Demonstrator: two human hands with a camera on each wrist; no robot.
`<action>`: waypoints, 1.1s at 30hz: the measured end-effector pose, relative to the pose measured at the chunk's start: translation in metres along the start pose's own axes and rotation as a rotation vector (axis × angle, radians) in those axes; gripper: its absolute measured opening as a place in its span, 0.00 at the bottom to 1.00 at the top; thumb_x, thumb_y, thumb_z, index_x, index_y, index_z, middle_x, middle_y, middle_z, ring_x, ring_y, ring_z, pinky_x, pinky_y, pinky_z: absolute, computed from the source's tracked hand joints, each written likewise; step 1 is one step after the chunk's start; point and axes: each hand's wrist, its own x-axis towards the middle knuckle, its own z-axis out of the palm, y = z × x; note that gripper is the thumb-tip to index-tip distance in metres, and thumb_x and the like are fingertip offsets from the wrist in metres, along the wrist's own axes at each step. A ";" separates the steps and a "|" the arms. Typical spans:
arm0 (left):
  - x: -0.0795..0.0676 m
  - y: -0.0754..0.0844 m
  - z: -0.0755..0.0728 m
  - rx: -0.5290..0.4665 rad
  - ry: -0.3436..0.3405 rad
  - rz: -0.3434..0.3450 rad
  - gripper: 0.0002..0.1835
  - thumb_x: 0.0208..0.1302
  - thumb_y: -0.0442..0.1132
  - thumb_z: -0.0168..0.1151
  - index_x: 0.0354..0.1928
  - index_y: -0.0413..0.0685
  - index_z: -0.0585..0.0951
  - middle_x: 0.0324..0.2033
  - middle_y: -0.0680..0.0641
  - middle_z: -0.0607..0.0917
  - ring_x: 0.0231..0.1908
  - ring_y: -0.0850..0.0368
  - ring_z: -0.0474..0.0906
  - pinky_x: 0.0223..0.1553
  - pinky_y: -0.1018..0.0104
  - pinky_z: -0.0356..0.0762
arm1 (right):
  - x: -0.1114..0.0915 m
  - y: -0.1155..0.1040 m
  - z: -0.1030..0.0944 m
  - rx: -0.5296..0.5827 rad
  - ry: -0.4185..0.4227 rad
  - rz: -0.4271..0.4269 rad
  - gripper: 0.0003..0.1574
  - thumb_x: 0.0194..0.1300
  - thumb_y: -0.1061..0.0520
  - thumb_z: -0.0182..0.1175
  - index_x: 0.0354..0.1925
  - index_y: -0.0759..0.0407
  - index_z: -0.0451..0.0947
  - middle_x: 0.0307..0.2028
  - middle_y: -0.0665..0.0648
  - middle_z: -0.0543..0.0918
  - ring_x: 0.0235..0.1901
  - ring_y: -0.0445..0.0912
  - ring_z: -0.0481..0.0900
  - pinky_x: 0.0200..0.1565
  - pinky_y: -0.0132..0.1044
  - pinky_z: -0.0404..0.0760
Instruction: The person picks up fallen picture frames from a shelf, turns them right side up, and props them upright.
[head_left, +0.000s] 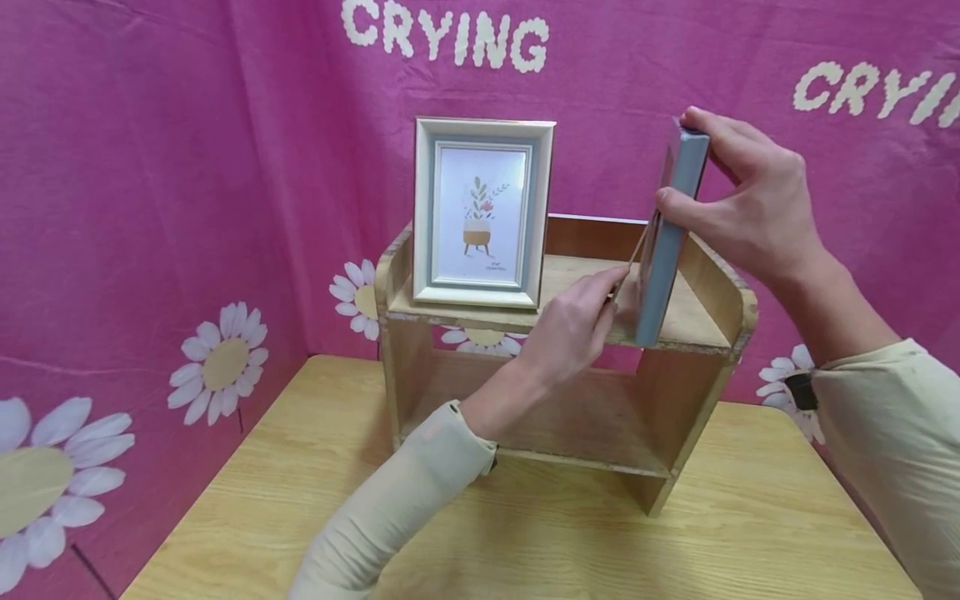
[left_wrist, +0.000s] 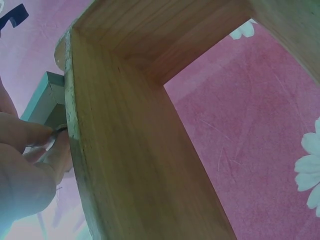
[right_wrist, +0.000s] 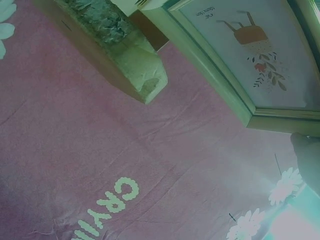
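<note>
My right hand (head_left: 757, 196) grips the upper part of a picture frame (head_left: 673, 250), seen nearly edge-on with its grey-blue side towards me. Its front, a potted-plant print (right_wrist: 252, 40), shows upside down in the right wrist view. With the fingers of my left hand (head_left: 566, 325) I pinch a thin flap (head_left: 637, 246) that angles off the frame's back and looks like its stand. The frame's lower end is at the front edge of the shelf's top board. A second, white picture frame (head_left: 485, 212) with a plant print stands upright on the shelf's left half.
The small wooden shelf (head_left: 652, 417) has raised side panels and a lower board, and stands on a wood-grain table (head_left: 750, 517). Behind it and at the left hangs a pink cloth (head_left: 300, 167) with daisies and lettering.
</note>
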 end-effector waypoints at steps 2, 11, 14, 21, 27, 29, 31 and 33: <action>0.000 0.000 -0.001 0.003 -0.002 0.000 0.21 0.67 0.26 0.58 0.62 0.29 0.73 0.52 0.37 0.84 0.54 0.48 0.81 0.59 0.75 0.74 | 0.000 0.000 0.000 0.022 -0.008 0.002 0.41 0.47 0.71 0.69 0.62 0.63 0.76 0.58 0.65 0.80 0.56 0.33 0.76 0.63 0.29 0.73; -0.002 -0.002 -0.001 -0.006 0.001 -0.001 0.21 0.67 0.25 0.58 0.61 0.29 0.73 0.53 0.35 0.83 0.55 0.46 0.81 0.60 0.73 0.74 | 0.003 0.000 -0.003 0.089 -0.106 0.003 0.41 0.51 0.75 0.65 0.65 0.63 0.73 0.61 0.65 0.78 0.59 0.38 0.76 0.63 0.31 0.73; -0.003 -0.002 -0.001 -0.007 0.003 -0.002 0.21 0.67 0.24 0.58 0.61 0.29 0.73 0.52 0.35 0.83 0.54 0.46 0.81 0.59 0.73 0.75 | 0.003 0.000 -0.004 0.086 -0.138 0.024 0.41 0.52 0.74 0.65 0.66 0.61 0.73 0.63 0.65 0.77 0.60 0.39 0.75 0.64 0.31 0.72; -0.004 -0.004 0.002 -0.009 0.003 0.008 0.20 0.66 0.24 0.58 0.60 0.28 0.74 0.51 0.35 0.83 0.52 0.46 0.82 0.58 0.74 0.76 | 0.001 0.002 -0.008 0.119 -0.212 0.104 0.41 0.55 0.72 0.64 0.67 0.57 0.72 0.64 0.63 0.75 0.63 0.41 0.73 0.64 0.28 0.70; -0.005 -0.006 0.004 -0.010 0.003 0.014 0.20 0.65 0.22 0.57 0.59 0.28 0.74 0.50 0.35 0.84 0.51 0.46 0.83 0.57 0.74 0.77 | 0.000 0.004 -0.013 0.157 -0.263 0.138 0.41 0.56 0.72 0.64 0.68 0.55 0.72 0.66 0.61 0.74 0.63 0.43 0.73 0.63 0.25 0.71; -0.005 -0.006 0.004 -0.013 0.005 0.017 0.19 0.65 0.22 0.57 0.58 0.28 0.75 0.49 0.35 0.84 0.51 0.46 0.83 0.56 0.73 0.78 | -0.001 0.004 -0.016 0.152 -0.283 0.157 0.41 0.57 0.71 0.65 0.69 0.53 0.71 0.66 0.62 0.73 0.64 0.44 0.73 0.62 0.24 0.71; -0.005 -0.006 0.005 -0.009 0.008 0.023 0.19 0.65 0.22 0.58 0.58 0.29 0.75 0.49 0.36 0.85 0.50 0.46 0.83 0.55 0.72 0.79 | -0.001 0.005 -0.019 0.160 -0.300 0.176 0.41 0.58 0.70 0.65 0.69 0.52 0.71 0.66 0.62 0.74 0.64 0.44 0.73 0.61 0.22 0.71; -0.005 -0.005 0.005 -0.002 0.011 0.027 0.19 0.65 0.23 0.58 0.58 0.29 0.75 0.48 0.36 0.85 0.50 0.47 0.83 0.55 0.72 0.79 | 0.000 0.006 -0.022 0.168 -0.317 0.193 0.41 0.59 0.69 0.65 0.69 0.51 0.71 0.65 0.62 0.74 0.64 0.44 0.73 0.60 0.22 0.72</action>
